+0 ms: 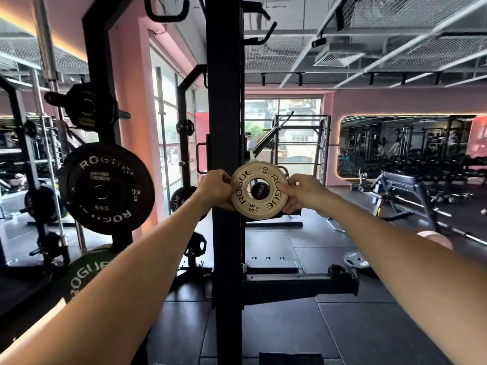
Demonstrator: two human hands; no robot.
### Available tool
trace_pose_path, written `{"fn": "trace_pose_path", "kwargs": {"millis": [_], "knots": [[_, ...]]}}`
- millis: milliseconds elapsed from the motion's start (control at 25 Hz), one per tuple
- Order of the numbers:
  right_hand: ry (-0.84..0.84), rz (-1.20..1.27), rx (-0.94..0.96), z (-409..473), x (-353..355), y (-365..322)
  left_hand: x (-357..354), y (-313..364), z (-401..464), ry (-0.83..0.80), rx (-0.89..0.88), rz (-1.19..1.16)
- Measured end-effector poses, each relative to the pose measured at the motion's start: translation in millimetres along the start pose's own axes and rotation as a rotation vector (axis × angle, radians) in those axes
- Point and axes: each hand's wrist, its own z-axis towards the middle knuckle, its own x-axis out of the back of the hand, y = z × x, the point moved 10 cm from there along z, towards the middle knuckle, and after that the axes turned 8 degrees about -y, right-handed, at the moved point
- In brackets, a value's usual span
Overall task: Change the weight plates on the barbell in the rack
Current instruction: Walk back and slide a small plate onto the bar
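1. The small white Rogue change plate (259, 190) sits over the barbell sleeve end (259, 192), whose black cap shows through the centre hole. The left hand (216, 189) pinches the plate's left rim with curled fingers, and the right hand (303, 192) does the same on the right rim. Whether the plate is going on or coming off cannot be told from here.

2. The hold is on the rim only. If either pinch slackens while the plate is barely on the sleeve, it would likely tip and drop to the rubber floor (355, 325) near the feet.

3. A plate tilted off square could bind on the sleeve; forcing it might jerk the barbell in the rack.

4. The black rack upright (224, 127) stands just beside the left hand, so a sudden slide could knock the knuckles against it.

5. No collar is visible on the sleeve. Left unclamped, a light plate could creep outward during a lift.

6. A loose grey plate (355, 259) lies on the floor to the right, a trip risk when stepping back.
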Motion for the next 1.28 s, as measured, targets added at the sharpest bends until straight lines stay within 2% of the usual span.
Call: {"fn": "trace_pose_path", "kwargs": {"millis": [200,360,480,760,1280], "knots": [[0.03,-0.019,-0.008,22.0,5.9,18.9,-9.5,-10.2,24.0,0.03,-0.028,0.036],[0.09,-0.114,0.072,38.2,9.5,27.2,-10.0,-4.7,34.6,0.184,-0.192,0.315],[0.112,-0.105,0.107,53.7,13.4,36.3,-12.9,-8.5,45.3,0.23,-0.214,0.346],[0.113,-0.157,0.119,113.1,26.4,53.6,-16.4,-24.3,108.8,0.251,-0.217,0.35],[0.135,-0.168,0.12,299.6,62.3,108.3,-29.8,-69.2,311.7,0.204,-0.161,0.437]]}}
